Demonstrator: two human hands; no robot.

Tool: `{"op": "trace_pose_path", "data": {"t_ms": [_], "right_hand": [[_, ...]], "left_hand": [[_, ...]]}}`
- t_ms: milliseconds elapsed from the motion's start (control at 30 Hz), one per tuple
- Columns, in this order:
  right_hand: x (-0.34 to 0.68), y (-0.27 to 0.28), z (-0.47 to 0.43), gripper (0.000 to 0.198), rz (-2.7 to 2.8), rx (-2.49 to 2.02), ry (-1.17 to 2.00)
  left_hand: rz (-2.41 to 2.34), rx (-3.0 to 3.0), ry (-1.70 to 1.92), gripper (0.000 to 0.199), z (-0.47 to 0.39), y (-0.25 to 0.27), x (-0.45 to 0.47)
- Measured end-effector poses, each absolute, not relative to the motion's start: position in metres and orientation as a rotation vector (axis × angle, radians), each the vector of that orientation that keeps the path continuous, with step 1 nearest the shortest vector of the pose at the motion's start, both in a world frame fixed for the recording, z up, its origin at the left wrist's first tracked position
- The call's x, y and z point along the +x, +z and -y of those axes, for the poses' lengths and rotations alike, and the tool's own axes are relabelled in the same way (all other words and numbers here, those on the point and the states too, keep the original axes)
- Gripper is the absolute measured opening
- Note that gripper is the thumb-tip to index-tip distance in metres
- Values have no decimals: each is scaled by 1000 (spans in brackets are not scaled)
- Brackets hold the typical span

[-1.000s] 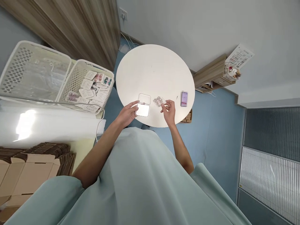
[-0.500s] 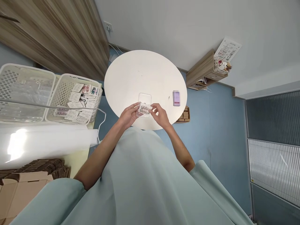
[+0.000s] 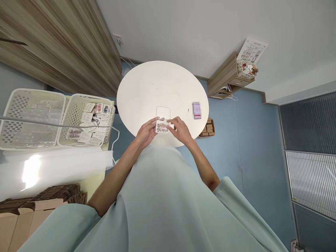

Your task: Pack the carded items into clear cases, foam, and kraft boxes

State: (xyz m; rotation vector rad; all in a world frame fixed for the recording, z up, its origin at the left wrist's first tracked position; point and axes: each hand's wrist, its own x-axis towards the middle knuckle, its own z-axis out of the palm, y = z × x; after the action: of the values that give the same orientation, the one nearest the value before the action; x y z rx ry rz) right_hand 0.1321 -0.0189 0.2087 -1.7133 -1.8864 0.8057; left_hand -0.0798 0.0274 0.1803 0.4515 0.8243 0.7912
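Observation:
Over the near edge of the round white table [image 3: 162, 82], a small clear plastic box [image 3: 163, 112] stands with its lid raised away from me. A white card [image 3: 162, 126] with two rows of small shiny pinkish pieces lies at the box's lower half; whether it is fully inside I cannot tell. My left hand [image 3: 147, 133] grips the box from the left, fingers bent along its edge. On the other side, my right hand [image 3: 181, 131] has thumb and fingertips pinched at the card's right edge. Its fingertips partly cover that corner.
A purple packet [image 3: 196, 110] lies on the table's right. At left stand a white basket [image 3: 111, 120] of carded pieces and another basket [image 3: 61, 119] of clear plastic boxes, crossed by a cable. Below are a shiny plastic roll [image 3: 65, 166] and flat cartons. A carton [image 3: 212, 127] of small brown boxes sits right.
The card has moved down, from tilted above the box to lying at its lower half. Both hands stay around it. My view has shifted slightly.

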Motion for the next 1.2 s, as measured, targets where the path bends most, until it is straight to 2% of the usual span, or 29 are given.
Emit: {"op": "trace_pose_path", "data": {"t_ms": [133, 233, 367, 533, 767, 1000, 1200], "right_hand": [[134, 209, 11, 27, 1798, -1696, 797], [137, 206, -4, 36, 1508, -1732, 792], [139, 195, -30, 51, 1182, -1793, 981], [133, 186, -53, 59, 1147, -1767, 1058], [129, 210, -62, 48, 1197, -1676, 1002], [119, 254, -16, 40, 1351, -1540, 1026], [113, 239, 27, 32, 1474, -1529, 1015]], "left_hand": [[-829, 470, 794, 41, -30, 181, -81], [-823, 472, 788, 42, -32, 182, -82], [-811, 446, 774, 42, -32, 182, -83], [-795, 423, 774, 39, -31, 180, -86], [-763, 393, 794, 40, -32, 175, -90], [-771, 370, 812, 37, -34, 178, -93], [-759, 369, 824, 36, -36, 181, -91]]}}
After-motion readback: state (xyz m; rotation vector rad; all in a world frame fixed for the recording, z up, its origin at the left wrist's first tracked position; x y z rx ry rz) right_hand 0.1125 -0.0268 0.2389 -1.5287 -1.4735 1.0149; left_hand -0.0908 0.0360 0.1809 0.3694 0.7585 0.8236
